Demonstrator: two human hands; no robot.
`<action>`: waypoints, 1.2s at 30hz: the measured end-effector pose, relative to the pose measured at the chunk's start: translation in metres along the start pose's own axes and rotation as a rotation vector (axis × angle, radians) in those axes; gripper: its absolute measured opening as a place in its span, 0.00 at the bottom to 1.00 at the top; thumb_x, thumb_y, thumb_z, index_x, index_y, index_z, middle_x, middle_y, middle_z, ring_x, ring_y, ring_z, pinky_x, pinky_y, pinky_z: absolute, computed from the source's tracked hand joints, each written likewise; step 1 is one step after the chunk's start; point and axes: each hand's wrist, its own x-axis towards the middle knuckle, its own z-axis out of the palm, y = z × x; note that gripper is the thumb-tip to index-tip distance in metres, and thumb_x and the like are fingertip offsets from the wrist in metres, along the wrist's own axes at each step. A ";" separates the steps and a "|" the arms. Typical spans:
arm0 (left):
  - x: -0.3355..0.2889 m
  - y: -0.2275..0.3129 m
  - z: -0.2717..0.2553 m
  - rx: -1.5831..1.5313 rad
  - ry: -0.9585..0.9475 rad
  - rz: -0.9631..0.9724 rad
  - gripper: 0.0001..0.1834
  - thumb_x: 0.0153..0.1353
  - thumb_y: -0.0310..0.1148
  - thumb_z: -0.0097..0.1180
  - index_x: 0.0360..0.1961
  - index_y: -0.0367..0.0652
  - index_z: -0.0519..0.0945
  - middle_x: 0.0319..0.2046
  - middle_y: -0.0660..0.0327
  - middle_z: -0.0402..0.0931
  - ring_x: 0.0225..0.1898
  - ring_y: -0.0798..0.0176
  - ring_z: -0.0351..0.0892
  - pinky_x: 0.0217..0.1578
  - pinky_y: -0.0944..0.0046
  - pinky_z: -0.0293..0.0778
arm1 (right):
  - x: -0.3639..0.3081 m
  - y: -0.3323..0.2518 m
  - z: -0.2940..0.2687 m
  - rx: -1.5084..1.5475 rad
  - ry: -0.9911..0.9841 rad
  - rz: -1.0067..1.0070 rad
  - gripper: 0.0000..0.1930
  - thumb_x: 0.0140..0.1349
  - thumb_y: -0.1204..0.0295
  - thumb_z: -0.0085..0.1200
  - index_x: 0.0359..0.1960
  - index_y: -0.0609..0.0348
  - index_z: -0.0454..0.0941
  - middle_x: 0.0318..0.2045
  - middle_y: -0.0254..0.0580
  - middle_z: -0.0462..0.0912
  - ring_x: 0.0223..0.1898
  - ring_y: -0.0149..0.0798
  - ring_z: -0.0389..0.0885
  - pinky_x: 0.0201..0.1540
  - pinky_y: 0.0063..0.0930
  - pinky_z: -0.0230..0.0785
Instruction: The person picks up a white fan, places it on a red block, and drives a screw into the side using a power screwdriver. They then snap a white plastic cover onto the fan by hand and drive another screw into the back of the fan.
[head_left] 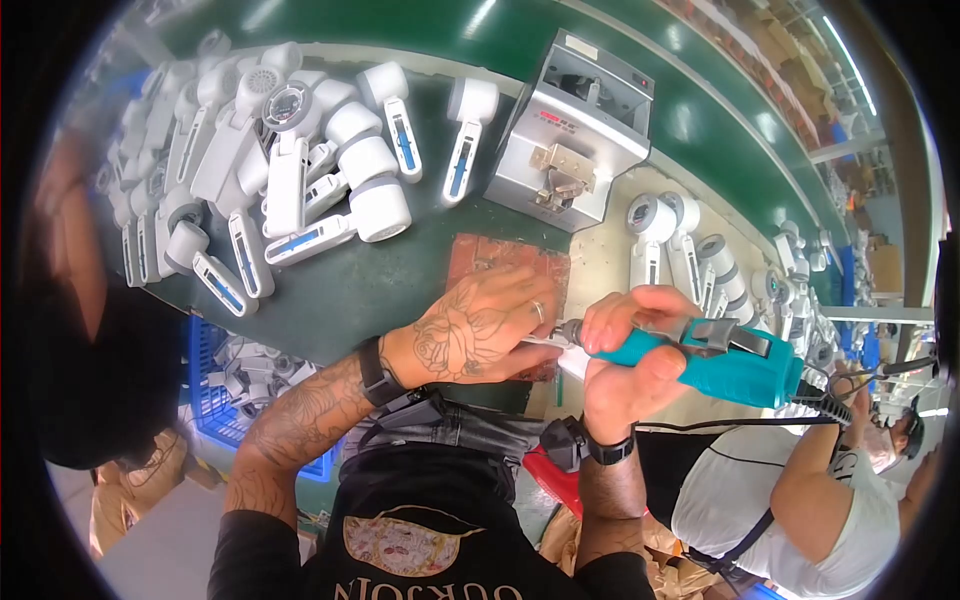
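My left hand [482, 325] is closed on a white handheld fan piece [573, 361], mostly hidden under the fingers, above a worn red-brown mat [482, 252]. In my right hand [628, 370] lies a teal electric screwdriver [735, 368], gripped near its front end with its cord trailing off to the right. The driver's metal tip [570, 333] points left and meets the white piece beside my left fingertips. Whether a screw sits under the tip is hidden.
White handheld fans [285, 190] with open handles crowd the left of the green table, and more fans [652, 225] line the right. A grey metal screw feeder [570, 130] stands behind the mat. Below left is a blue basket [212, 385] of white parts. People work on both sides.
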 end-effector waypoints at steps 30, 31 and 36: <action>-0.081 0.084 0.027 -1.158 0.353 -0.878 0.16 0.78 0.37 0.41 0.58 0.38 0.62 0.44 0.53 0.79 0.33 0.66 0.80 0.36 0.64 0.79 | -0.027 -0.006 -0.053 -0.518 0.186 -0.105 0.26 0.73 0.62 0.49 0.65 0.69 0.65 0.53 0.45 0.74 0.52 0.36 0.72 0.54 0.30 0.65; -0.080 0.090 0.037 -1.271 0.458 -0.850 0.16 0.79 0.38 0.40 0.58 0.39 0.61 0.46 0.52 0.78 0.34 0.66 0.79 0.38 0.64 0.79 | -0.034 -0.004 -0.052 -0.559 0.253 -0.184 0.24 0.74 0.63 0.49 0.64 0.68 0.66 0.54 0.44 0.73 0.52 0.35 0.72 0.55 0.31 0.64; -0.069 0.096 0.052 -1.245 0.397 -0.884 0.23 0.80 0.44 0.34 0.65 0.39 0.61 0.57 0.53 0.74 0.57 0.61 0.75 0.56 0.59 0.75 | -0.089 -0.020 -0.040 -0.782 -0.241 0.088 0.36 0.53 0.70 0.64 0.65 0.64 0.67 0.49 0.41 0.70 0.47 0.37 0.69 0.53 0.31 0.65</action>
